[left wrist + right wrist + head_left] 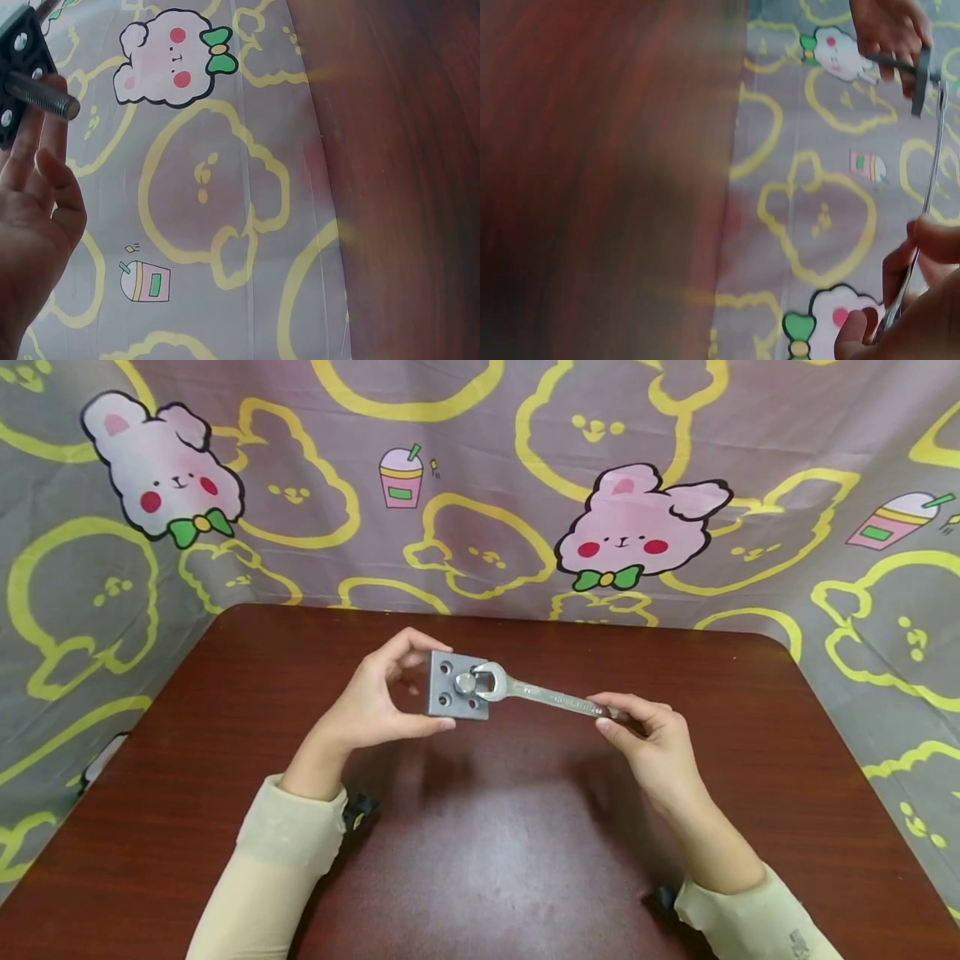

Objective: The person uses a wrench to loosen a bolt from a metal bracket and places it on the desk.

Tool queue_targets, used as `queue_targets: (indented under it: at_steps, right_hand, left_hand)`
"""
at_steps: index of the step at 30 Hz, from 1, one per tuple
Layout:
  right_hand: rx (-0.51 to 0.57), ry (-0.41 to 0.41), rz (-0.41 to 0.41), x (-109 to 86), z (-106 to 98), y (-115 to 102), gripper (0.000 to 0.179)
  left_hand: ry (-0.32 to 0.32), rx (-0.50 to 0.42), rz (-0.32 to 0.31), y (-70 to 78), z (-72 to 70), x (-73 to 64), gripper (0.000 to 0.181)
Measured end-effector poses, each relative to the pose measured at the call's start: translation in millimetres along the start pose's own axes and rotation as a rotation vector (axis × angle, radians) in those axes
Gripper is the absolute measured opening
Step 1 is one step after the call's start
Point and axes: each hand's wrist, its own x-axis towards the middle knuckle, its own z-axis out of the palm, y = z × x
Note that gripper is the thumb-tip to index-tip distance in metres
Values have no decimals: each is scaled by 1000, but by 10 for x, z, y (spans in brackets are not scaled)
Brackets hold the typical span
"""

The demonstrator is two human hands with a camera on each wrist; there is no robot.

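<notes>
Watching from my end: the left hand (371,706) has its grip set fairly wide, pinching the grey, thick square plate with corner holes (458,709), thumb along the lower edge and index finger at the upper one, other fingers bent behind it. Right hand (660,747) has a much narrower grip, thumb and fingers pressed together on the far end of the silver metal open-ended wrench (551,697). Plate is up in the air, over the middle of the desk, between the hands. A silver metal bolt (466,683) runs through its centre, head facing my head camera; the left wrist view shows the threaded shank (46,99) poking out the back. Wrench's open end is right at the bolt head, prongs overlapping it in view (can't tell from here if it's fully seated).

In the way: the plate covers part of the left fingers for me, and the right hand hides the wrench's tail. Around: reddish-brown wood-look desk (225,710) below, with shadows under both hands; grey cloth backdrop with yellow outlines (480,452) behind, printed with bunny heads and pink cups. Cream sleeves (258,868) on both arms, a small black device (362,811) by the left cuff.
</notes>
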Motion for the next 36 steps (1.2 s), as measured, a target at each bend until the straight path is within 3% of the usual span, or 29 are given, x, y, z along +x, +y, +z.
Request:
queue_targets:
  at_steps: [7,13,17,22,31,36]
  right_hand:
    - [35,16,59,-28,153,-27,27]
    - [48,-12,88,-5,244,-36,28]
    - [42,-26,59,51,242,-26,27]
    - [-7,-86,-30,174,147,-13,26]
    - [-127,-268,-254,477,-16,3,21]
    - [-155,-327,-374,590,-45,10,23]
  left_hand:
    - [85,34,16,-9,25,30,69]
    - [102,87,17,12,36,35,70]
    - [80,84,16,24,3,30,70]
    - [-40,40,10,27,-73,13,67]
    - [-372,-114,43,9,-152,-13,60]
    - [-471,-140,15,16,-148,-19,59]
